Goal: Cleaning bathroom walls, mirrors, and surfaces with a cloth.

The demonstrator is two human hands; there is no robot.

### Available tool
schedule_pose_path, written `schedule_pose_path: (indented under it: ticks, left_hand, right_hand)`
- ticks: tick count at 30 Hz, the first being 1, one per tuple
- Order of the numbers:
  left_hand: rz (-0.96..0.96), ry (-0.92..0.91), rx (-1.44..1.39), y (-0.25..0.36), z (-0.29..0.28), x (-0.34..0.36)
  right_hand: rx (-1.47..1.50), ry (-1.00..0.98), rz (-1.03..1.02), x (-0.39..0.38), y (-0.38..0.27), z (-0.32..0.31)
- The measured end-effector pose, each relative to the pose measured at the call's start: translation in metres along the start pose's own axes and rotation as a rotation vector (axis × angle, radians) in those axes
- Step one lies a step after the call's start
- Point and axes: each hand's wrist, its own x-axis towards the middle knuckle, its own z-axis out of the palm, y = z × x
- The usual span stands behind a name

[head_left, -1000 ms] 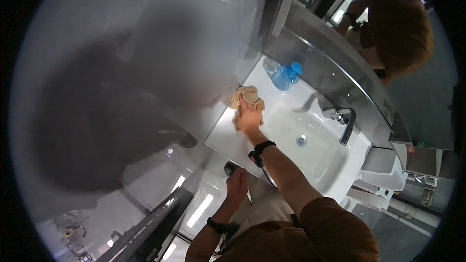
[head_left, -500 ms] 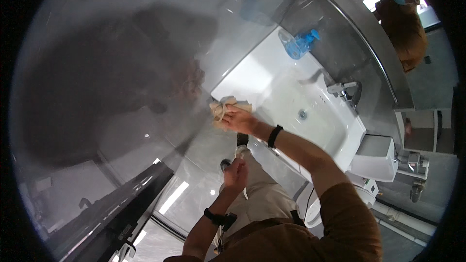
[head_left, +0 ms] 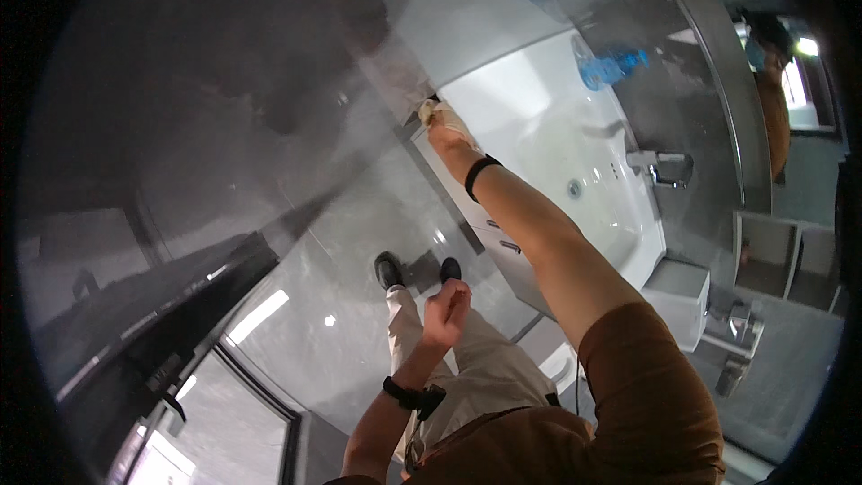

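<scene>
A beige cloth (head_left: pixel 457 124) is in my right hand (head_left: pixel 442 136), whose fingers close round it. That hand presses the cloth at the near left corner of the white washbasin (head_left: pixel 492 81), beside the grey wall; the arm stretches over the basin's front edge and hides part of it. My left hand (head_left: pixel 446 313) hangs in front of my legs, curled into a loose fist with nothing visible in it. It touches neither the basin nor the cabinet.
A blue pump bottle (head_left: pixel 607 69) stands on the basin's back left corner. Behind the bowl is a chrome tap (head_left: pixel 660 168). Below the basin sits a cabinet with dark handles (head_left: pixel 509 247). The toilet tank (head_left: pixel 678 296) lies to the right, a dark-framed door (head_left: pixel 162 323) to the left.
My right hand has carried the cloth forward to the basin's corner and its arm is straighter. The view has shifted, showing more of the cabinet front and floor. My left hand stays curled.
</scene>
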Motion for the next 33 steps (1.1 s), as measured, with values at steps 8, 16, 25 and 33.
schedule_pose_path:
  ticks: [8, 16, 25, 33]
  left_hand:
    - [-0.131, -0.151, -0.109, -0.024, 0.033, -0.052]
    - [-0.020, -0.118, -0.139, -0.022, 0.047, -0.069]
    - [-0.094, -0.107, -0.127, -0.034, 0.049, -0.100]
    - [-0.090, -0.112, -0.102, -0.037, 0.051, -0.117]
  right_hand:
    - [0.152, -0.056, -0.160, -0.062, -0.127, -0.059]
    - [1.898, 0.057, 0.552, -0.107, -0.203, -0.111]
    - [2.358, 0.110, 0.397, -0.215, -0.123, -0.133]
    - [2.373, -0.038, 0.285, -0.257, -0.127, -0.153]
